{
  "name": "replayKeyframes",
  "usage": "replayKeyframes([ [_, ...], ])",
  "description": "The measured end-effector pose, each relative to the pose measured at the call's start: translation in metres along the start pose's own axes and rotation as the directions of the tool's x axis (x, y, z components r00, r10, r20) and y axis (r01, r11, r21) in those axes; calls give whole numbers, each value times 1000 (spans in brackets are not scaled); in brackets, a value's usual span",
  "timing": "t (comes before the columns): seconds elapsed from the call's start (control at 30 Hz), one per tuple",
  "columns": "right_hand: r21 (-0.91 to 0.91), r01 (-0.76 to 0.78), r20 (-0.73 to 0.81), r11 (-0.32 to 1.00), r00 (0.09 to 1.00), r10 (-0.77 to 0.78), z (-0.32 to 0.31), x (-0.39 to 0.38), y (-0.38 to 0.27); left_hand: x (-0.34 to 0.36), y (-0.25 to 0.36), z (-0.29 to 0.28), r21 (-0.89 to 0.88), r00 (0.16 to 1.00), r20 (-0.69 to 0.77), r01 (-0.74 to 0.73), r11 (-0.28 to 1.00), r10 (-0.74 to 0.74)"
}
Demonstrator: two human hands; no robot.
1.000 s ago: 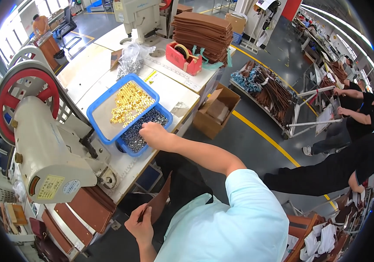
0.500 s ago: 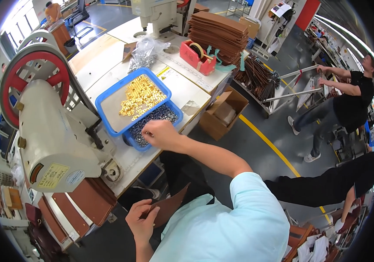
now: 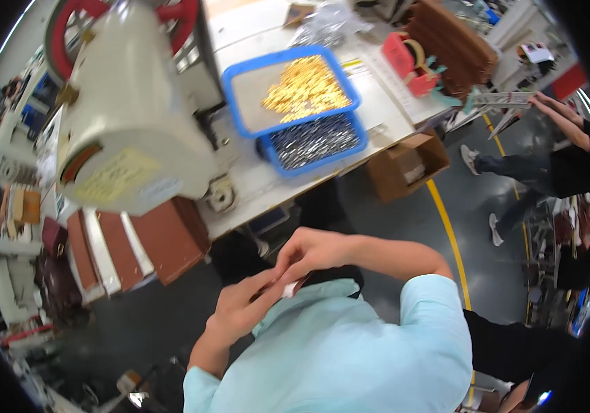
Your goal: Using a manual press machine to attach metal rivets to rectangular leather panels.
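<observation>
Close to my body, my left hand [image 3: 242, 308] is closed on a brown leather piece [image 3: 301, 281], of which only a small part shows between the hands. My right hand [image 3: 314, 250] meets it there, thumb and fingers pinched together at the leather; anything held in that pinch is hidden. Beyond the hands, on the white table, a blue tray [image 3: 237, 124] holds gold-coloured small metal fittings [image 3: 308, 89]. Partly under it sits a second blue tray [image 3: 322, 163] with silvery small metal pieces [image 3: 315, 140].
A cream machine [image 3: 133, 103] with a red wheel stands at the left. Below it lie brown leather panels [image 3: 171, 237]. At the table's far side are a clear plastic bag [image 3: 333, 24], a red tape dispenser [image 3: 405, 65] and stacked leather [image 3: 446, 45]. A cardboard box [image 3: 405, 168] and another person [image 3: 563, 165] are rightward.
My right hand has left the tray of silvery pieces and come back to my left hand at the leather piece. The view has shifted, so the table sits higher in the picture.
</observation>
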State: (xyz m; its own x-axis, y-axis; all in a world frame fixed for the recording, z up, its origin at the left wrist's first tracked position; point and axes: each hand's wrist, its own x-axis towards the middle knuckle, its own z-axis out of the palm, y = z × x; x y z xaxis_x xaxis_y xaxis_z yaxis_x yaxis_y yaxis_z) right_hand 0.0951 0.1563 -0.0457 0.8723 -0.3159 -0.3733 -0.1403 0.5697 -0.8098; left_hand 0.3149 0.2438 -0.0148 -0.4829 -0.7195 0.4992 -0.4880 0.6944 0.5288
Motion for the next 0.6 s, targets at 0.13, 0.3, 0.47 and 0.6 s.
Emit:
replayKeyframes([
  [0.13,192,-26,76,981,997,12,-6,-1,1,3,-7,-2,109,984,-76,-155,982,164],
  [0.3,295,-82,68,952,996,65,-4,0,3,3,-4,-1,144,979,-132,-138,980,157],
  [0.47,317,-57,151,947,989,9,-5,3,9,-2,-3,-1,173,970,-172,-140,975,170],
  [0.6,295,-99,162,950,985,52,-3,3,7,-2,-1,0,173,969,-174,-147,974,177],
])
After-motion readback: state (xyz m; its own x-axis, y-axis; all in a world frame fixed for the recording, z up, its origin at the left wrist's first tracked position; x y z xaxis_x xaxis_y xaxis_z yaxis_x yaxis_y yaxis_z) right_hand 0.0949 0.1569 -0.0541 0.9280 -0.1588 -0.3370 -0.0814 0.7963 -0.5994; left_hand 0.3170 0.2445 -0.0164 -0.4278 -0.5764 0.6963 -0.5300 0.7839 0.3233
